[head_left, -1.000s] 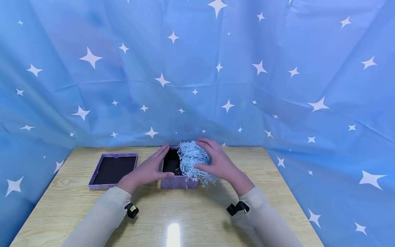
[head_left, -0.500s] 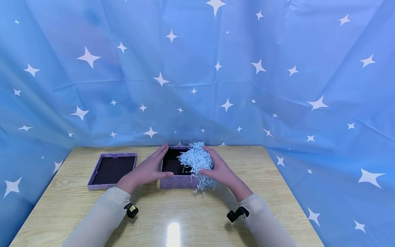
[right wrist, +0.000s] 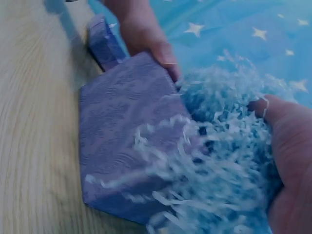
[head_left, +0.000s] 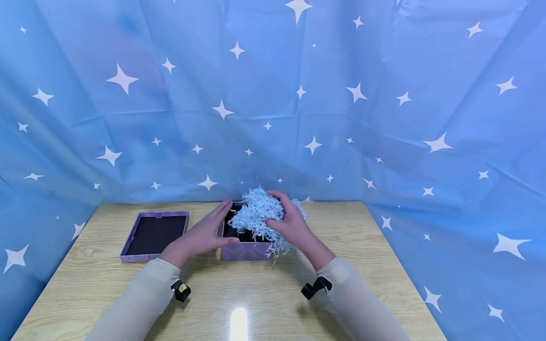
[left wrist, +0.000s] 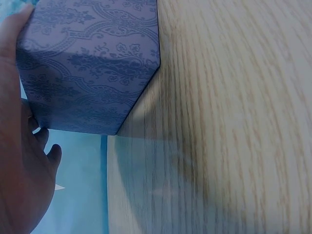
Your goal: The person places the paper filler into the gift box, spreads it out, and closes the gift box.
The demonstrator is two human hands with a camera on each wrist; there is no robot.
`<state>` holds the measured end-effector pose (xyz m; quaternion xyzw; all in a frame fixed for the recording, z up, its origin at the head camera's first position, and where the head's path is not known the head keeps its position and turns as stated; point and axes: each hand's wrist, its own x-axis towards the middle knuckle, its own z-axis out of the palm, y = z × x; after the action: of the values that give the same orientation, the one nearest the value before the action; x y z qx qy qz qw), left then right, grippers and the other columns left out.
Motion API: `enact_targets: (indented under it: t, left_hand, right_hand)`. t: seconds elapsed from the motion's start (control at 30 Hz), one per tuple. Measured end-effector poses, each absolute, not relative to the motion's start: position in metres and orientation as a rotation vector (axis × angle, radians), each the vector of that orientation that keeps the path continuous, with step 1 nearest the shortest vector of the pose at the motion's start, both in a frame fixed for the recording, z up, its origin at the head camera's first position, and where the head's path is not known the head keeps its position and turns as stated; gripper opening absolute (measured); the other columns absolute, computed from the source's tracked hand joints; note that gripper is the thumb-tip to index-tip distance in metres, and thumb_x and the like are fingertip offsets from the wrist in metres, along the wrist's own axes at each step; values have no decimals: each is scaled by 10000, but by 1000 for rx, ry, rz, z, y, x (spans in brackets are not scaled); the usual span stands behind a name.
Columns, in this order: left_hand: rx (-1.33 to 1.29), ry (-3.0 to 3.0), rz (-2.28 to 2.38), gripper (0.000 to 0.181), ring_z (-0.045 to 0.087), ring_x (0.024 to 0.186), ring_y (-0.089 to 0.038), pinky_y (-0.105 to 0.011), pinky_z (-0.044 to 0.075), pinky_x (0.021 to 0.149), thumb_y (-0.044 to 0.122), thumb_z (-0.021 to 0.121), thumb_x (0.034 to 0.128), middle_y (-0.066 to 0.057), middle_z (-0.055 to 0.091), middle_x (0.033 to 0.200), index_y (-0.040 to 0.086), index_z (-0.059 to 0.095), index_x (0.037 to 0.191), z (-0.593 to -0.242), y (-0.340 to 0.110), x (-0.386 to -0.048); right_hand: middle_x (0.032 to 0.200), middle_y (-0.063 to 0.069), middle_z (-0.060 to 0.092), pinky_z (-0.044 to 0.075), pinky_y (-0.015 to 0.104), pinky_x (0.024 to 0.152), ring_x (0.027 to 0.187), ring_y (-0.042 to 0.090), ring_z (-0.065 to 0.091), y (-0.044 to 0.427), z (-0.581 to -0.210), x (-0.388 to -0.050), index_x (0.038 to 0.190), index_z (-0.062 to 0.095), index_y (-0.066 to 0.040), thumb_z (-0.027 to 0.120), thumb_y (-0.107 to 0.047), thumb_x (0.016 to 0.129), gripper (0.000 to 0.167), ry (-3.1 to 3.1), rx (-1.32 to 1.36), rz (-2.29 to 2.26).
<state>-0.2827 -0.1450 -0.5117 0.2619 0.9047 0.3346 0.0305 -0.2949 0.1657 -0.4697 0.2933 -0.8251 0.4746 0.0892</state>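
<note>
A purple patterned box [head_left: 245, 252] with a dark inside stands on the table. My left hand [head_left: 204, 234] holds its left side, thumb at the front rim and fingers toward the back corner. In the left wrist view, that hand [left wrist: 24, 161] lies along the embossed box wall [left wrist: 90, 73]. A clump of light blue shredded paper [head_left: 258, 208] is in my right hand [head_left: 292, 225], over the box opening. Loose strands hang past the front right corner. In the right wrist view the paper [right wrist: 224, 146] spills across the box wall [right wrist: 126, 131] and hides part of it.
The purple box lid [head_left: 155, 234], black inside, lies upturned on the table to the left. A blue star-patterned cloth [head_left: 273, 118] hangs behind and around the wooden table [head_left: 264, 289].
My right hand first shifted slightly right with the shredded paper, then came left and raised it over the box opening. The left hand and the box have stayed nearly still.
</note>
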Motion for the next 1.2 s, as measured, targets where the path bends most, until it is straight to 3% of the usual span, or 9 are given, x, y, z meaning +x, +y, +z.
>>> enact_targets:
  t: [0.1, 0.13, 0.3, 0.47, 0.63, 0.77, 1.0, 1.2]
  left_hand:
    - [816, 2796, 1028, 1233, 140, 1685, -376, -632, 297, 1291, 726, 770, 936, 51, -30, 1857, 241, 34, 1799, -512, -145, -284]
    - [819, 2799, 1024, 1231, 141, 1685, -377, -633, 298, 1290, 722, 771, 938, 49, -28, 1858, 242, 34, 1799, -513, -145, -284]
    - [833, 2808, 1030, 1195, 165, 1677, -407, -652, 302, 1281, 592, 823, 967, 15, -6, 1862, 200, 61, 1800, -512, -144, -284]
    - [822, 2812, 1017, 1201, 146, 1686, -375, -638, 290, 1292, 621, 813, 964, 38, -12, 1859, 194, 62, 1799, -512, -144, -286]
    - [820, 2805, 1011, 1191, 123, 1689, -373, -646, 278, 1295, 570, 827, 973, 37, -25, 1859, 204, 51, 1799, -514, -145, -287]
    - [828, 2806, 1017, 1186, 127, 1686, -394, -654, 280, 1291, 561, 829, 975, 9, -14, 1862, 186, 62, 1799, -511, -145, -286]
    - [835, 2814, 1022, 1174, 133, 1686, -399, -636, 277, 1297, 500, 846, 981, -12, 4, 1863, 159, 73, 1796, -509, -143, -283]
    - [824, 2816, 1016, 1217, 137, 1688, -371, -608, 275, 1305, 650, 806, 953, 28, -11, 1860, 194, 58, 1798, -510, -144, -282]
  right_hand:
    - [1609, 110, 572, 513, 516, 1161, 1369, 354, 614, 153, -471, -298, 1603, 527, -67, 881, -58, 916, 773, -2554, 936, 1216]
    - [1597, 109, 586, 457, 523, 1214, 1469, 339, 545, 149, -472, -299, 1594, 539, -60, 891, -108, 930, 753, -2604, 959, 1107]
    - [1501, 58, 680, 340, 565, 1277, 1399, 301, 584, 139, -470, -299, 1533, 646, -122, 864, -461, 975, 689, -2813, 1054, 492]
    - [1618, 59, 591, 240, 631, 1312, 1522, 329, 495, 140, -465, -297, 1620, 586, -175, 739, -646, 1007, 789, -2870, 1049, 452]
    - [1715, 76, 469, 252, 680, 1292, 1593, 353, 395, 151, -459, -292, 1699, 481, -212, 707, -630, 1033, 819, -2824, 1045, 635]
    - [1727, 71, 442, 303, 690, 1264, 1591, 354, 391, 166, -455, -289, 1712, 456, -222, 772, -552, 1016, 833, -2748, 1036, 780]
    - [1778, 45, 356, 284, 720, 1256, 1629, 375, 309, 203, -465, -284, 1742, 389, -243, 880, -487, 941, 971, -2696, 951, 950]
    - [1833, 42, 205, 266, 753, 1240, 1664, 417, 208, 228, -484, -284, 1775, 285, -300, 945, -427, 886, 1115, -2707, 885, 1178]
